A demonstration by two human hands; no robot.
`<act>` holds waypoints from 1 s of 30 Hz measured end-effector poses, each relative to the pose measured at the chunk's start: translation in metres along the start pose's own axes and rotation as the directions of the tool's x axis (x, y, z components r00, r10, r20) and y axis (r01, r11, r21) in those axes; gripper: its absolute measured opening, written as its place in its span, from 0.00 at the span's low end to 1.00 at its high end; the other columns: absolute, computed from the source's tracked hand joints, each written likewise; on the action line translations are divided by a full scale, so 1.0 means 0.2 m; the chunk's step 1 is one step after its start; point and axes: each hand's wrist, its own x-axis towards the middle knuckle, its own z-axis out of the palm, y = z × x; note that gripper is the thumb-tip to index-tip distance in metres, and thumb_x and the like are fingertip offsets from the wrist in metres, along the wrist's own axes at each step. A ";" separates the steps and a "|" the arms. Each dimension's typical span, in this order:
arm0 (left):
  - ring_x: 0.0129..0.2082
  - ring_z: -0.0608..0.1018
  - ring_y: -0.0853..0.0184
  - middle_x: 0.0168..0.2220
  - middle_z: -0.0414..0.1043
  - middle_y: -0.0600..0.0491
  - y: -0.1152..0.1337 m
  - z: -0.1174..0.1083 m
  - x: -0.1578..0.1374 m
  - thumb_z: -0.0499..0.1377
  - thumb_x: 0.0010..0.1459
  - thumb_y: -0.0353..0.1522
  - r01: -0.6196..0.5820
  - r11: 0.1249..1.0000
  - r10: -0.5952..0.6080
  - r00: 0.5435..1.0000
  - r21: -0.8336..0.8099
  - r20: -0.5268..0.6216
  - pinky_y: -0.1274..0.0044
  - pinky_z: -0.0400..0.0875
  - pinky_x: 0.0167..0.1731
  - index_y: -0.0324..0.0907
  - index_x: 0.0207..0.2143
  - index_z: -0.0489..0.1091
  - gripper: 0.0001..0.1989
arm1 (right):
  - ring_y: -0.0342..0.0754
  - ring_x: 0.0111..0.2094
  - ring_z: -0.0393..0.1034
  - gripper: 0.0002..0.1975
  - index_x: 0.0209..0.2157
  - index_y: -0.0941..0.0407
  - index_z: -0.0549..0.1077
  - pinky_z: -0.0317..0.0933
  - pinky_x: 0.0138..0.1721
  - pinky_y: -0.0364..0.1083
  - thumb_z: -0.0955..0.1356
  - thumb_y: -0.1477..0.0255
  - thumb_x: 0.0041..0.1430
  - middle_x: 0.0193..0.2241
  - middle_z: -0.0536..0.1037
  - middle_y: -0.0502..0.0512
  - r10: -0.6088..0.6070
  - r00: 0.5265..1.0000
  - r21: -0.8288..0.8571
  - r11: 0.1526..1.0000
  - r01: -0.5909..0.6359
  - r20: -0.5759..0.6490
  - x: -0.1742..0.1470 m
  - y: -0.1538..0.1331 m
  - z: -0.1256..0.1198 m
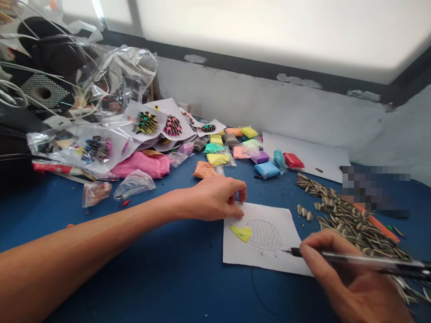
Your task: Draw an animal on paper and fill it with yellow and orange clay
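Observation:
A small sheet of white paper [235, 255] lies on the blue table. It carries a pen-drawn animal body [264, 234] filled with short wavy marks, two thin legs, and a pointed yellow-green clay head [241, 233] at its left. My left hand [218, 197] rests at the sheet's upper left corner, its thumb on the paper and its bent fingers apart from the thumb. In my right hand [350, 273] is a black-and-clear pen [357, 259], its tip by the rear end of the drawn body.
Sunflower seeds [350, 220] lie piled at the right. Clay packets [267, 169] in several colours stand behind the paper. Seed-and-clay pictures [173, 125], a pink cloth [144, 164] and clear plastic bags [131, 67] crowd the left back. Another white sheet [313, 154] lies by the wall.

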 end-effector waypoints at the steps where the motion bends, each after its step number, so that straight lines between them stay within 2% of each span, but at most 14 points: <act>1: 0.26 0.70 0.71 0.27 0.70 0.57 0.00 0.00 0.00 0.62 0.54 0.37 -0.004 1.000 0.004 1.000 -0.010 0.004 0.78 0.58 0.28 0.40 0.40 0.70 0.12 | 0.43 0.15 0.63 0.15 0.25 0.50 0.69 0.59 0.16 0.42 0.63 0.56 0.59 0.15 0.67 0.45 0.047 0.999 -0.027 0.999 -0.047 -0.006 0.01 0.01 -0.02; 3: 0.27 0.70 0.71 0.28 0.70 0.57 -0.01 -0.01 0.00 0.61 0.55 0.37 -0.012 0.999 0.012 1.000 -0.034 0.014 0.78 0.59 0.29 0.40 0.40 0.70 0.12 | 0.45 0.18 0.67 0.17 0.25 0.49 0.70 0.60 0.17 0.42 0.62 0.53 0.58 0.17 0.71 0.46 0.097 0.995 -0.047 0.994 -0.099 -0.035 0.03 0.03 -0.07; 5: 0.27 0.70 0.71 0.28 0.70 0.56 -0.01 -0.01 0.00 0.61 0.55 0.38 -0.018 0.997 0.020 1.000 -0.075 0.018 0.78 0.60 0.29 0.40 0.40 0.71 0.13 | 0.47 0.26 0.74 0.18 0.26 0.50 0.72 0.64 0.20 0.41 0.63 0.50 0.56 0.25 0.78 0.49 0.074 0.996 -0.034 0.997 -0.076 -0.040 0.04 0.07 -0.10; 6: 0.27 0.70 0.71 0.28 0.70 0.56 -0.02 -0.01 0.00 0.61 0.55 0.39 -0.019 0.994 0.021 1.000 -0.105 0.017 0.78 0.61 0.29 0.40 0.40 0.71 0.13 | 0.48 0.28 0.75 0.18 0.28 0.50 0.73 0.66 0.23 0.41 0.64 0.50 0.56 0.29 0.80 0.49 0.130 0.989 -0.042 0.990 -0.133 -0.064 0.04 0.09 -0.11; 7: 0.27 0.70 0.71 0.29 0.70 0.56 -0.02 -0.01 0.00 0.60 0.56 0.39 -0.015 0.991 0.017 1.000 -0.136 0.010 0.79 0.61 0.28 0.40 0.40 0.71 0.14 | 0.47 0.25 0.74 0.18 0.30 0.50 0.73 0.66 0.21 0.41 0.63 0.50 0.57 0.27 0.79 0.49 0.189 0.980 -0.048 0.980 -0.191 -0.057 0.05 0.10 -0.11; 9: 0.28 0.70 0.71 0.29 0.69 0.55 -0.02 -0.02 -0.01 0.60 0.56 0.39 0.001 0.983 -0.001 1.000 -0.183 -0.002 0.79 0.62 0.27 0.40 0.40 0.71 0.13 | 0.47 0.23 0.74 0.20 0.34 0.52 0.73 0.68 0.23 0.42 0.66 0.49 0.54 0.26 0.80 0.50 0.203 0.978 -0.009 0.979 -0.203 0.039 0.06 0.14 -0.12; 11: 0.29 0.70 0.71 0.29 0.69 0.55 -0.01 -0.04 -0.01 0.59 0.56 0.38 0.011 0.983 -0.016 0.999 -0.183 -0.028 0.79 0.62 0.28 0.40 0.38 0.72 0.12 | 0.47 0.22 0.74 0.22 0.36 0.53 0.73 0.67 0.21 0.42 0.66 0.48 0.54 0.24 0.79 0.51 0.196 0.972 -0.020 0.980 -0.196 0.131 0.07 0.17 -0.13; 13: 0.31 0.70 0.69 0.28 0.69 0.55 0.01 -0.05 -0.01 0.59 0.56 0.38 0.012 0.989 -0.023 0.997 -0.146 -0.068 0.79 0.62 0.30 0.40 0.37 0.73 0.11 | 0.45 0.21 0.72 0.22 0.34 0.52 0.73 0.64 0.19 0.41 0.63 0.48 0.57 0.22 0.77 0.50 0.183 0.966 -0.097 0.981 -0.168 0.180 0.08 0.18 -0.13; 15: 0.32 0.70 0.69 0.28 0.69 0.55 0.02 -0.06 -0.01 0.60 0.56 0.38 0.019 0.994 -0.029 0.995 -0.110 -0.098 0.77 0.62 0.33 0.41 0.37 0.73 0.10 | 0.44 0.19 0.69 0.22 0.29 0.52 0.71 0.62 0.20 0.42 0.61 0.48 0.59 0.19 0.74 0.48 0.157 0.966 -0.193 0.974 -0.118 0.207 0.08 0.18 -0.12; 18: 0.31 0.70 0.69 0.30 0.70 0.55 0.03 -0.06 -0.01 0.60 0.55 0.37 0.043 0.991 -0.054 0.995 -0.124 -0.083 0.76 0.63 0.35 0.41 0.39 0.73 0.11 | 0.44 0.16 0.67 0.24 0.23 0.52 0.67 0.59 0.19 0.43 0.60 0.48 0.60 0.15 0.72 0.47 0.145 0.961 -0.325 0.944 -0.062 0.237 0.07 0.19 -0.11; 21: 0.32 0.70 0.68 0.30 0.69 0.54 0.03 -0.06 -0.02 0.59 0.54 0.34 0.071 0.983 -0.084 0.994 -0.167 -0.071 0.76 0.64 0.34 0.41 0.41 0.72 0.12 | 0.49 0.18 0.71 0.24 0.24 0.51 0.68 0.59 0.18 0.46 0.59 0.47 0.58 0.16 0.75 0.51 0.169 0.963 -0.402 0.913 -0.072 0.210 0.07 0.20 -0.11; 24: 0.31 0.69 0.68 0.26 0.66 0.56 0.03 -0.06 -0.02 0.58 0.54 0.32 0.094 0.969 -0.116 0.990 -0.229 -0.084 0.74 0.63 0.36 0.41 0.42 0.72 0.12 | 0.53 0.19 0.74 0.23 0.26 0.51 0.69 0.61 0.18 0.47 0.59 0.47 0.57 0.18 0.77 0.53 0.209 0.952 -0.418 0.903 -0.099 0.225 0.07 0.21 -0.11; 27: 0.26 0.65 0.71 0.22 0.60 0.60 0.01 -0.08 -0.01 0.58 0.54 0.31 0.063 0.914 -0.103 0.991 -0.400 -0.080 0.74 0.61 0.36 0.41 0.42 0.72 0.12 | 0.54 0.18 0.75 0.20 0.26 0.50 0.67 0.62 0.18 0.48 0.58 0.50 0.56 0.17 0.77 0.53 0.252 0.935 -0.435 0.892 -0.124 0.251 0.07 0.21 -0.11; 30: 0.27 0.66 0.72 0.23 0.62 0.60 0.00 -0.10 -0.01 0.59 0.56 0.33 0.028 0.760 -0.094 0.993 -0.649 -0.066 0.77 0.61 0.34 0.41 0.43 0.71 0.12 | 0.55 0.18 0.75 0.20 0.27 0.50 0.67 0.62 0.17 0.48 0.57 0.50 0.56 0.15 0.75 0.51 0.282 0.928 -0.472 0.870 -0.142 0.241 0.06 0.21 -0.12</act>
